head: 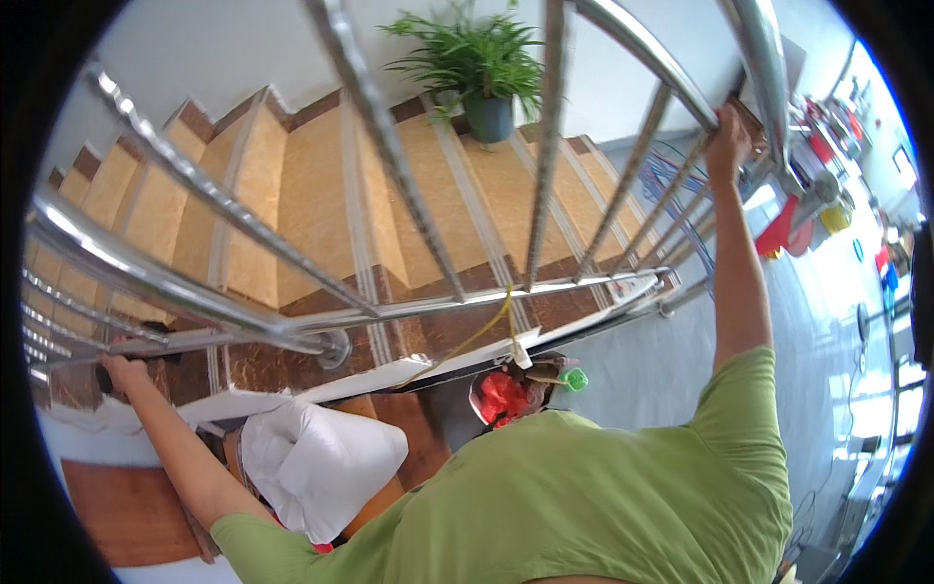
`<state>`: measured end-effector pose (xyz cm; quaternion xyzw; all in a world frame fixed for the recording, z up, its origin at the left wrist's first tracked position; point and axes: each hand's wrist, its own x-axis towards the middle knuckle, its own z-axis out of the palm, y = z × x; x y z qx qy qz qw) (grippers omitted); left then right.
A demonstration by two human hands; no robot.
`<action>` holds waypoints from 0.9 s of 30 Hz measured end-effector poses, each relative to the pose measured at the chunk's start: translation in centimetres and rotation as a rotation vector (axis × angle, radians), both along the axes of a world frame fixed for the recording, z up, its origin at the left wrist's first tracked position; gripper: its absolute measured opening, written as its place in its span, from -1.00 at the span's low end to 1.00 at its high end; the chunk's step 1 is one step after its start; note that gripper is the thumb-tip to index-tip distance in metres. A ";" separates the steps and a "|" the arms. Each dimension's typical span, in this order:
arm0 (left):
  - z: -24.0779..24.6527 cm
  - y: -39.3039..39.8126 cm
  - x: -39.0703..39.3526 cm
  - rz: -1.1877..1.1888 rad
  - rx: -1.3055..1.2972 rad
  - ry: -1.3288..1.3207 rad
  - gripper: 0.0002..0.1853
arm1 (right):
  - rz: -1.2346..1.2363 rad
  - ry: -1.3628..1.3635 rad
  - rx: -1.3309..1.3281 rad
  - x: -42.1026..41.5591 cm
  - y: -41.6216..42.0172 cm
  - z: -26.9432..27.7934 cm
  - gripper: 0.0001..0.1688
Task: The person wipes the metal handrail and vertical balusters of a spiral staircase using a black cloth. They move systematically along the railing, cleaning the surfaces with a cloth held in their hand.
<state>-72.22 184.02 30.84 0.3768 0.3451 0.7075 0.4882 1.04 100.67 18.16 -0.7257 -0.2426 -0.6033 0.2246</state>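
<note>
My right hand is closed around the stainless steel stair railing at upper right, with that arm stretched far out. At far left, my left hand is at the railing's lower rail, beside a dark object at its fingers. Whether it grips the rail or that object, I cannot tell. Twisted metal balusters slant between the hands. Behind them curve tan stair treads with brown borders and pale strips. A yellow cord is looped over the lower rail.
A potted green plant stands on a step by the wall. Below the stair edge are a white bundle, a bin with a red plastic bag and a green item. Cables and a red object are at right.
</note>
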 end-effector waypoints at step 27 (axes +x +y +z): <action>-15.0 -29.5 13.4 -0.117 -0.087 0.102 -0.57 | 0.333 0.287 0.235 -4.6 0.0 2.2 -0.69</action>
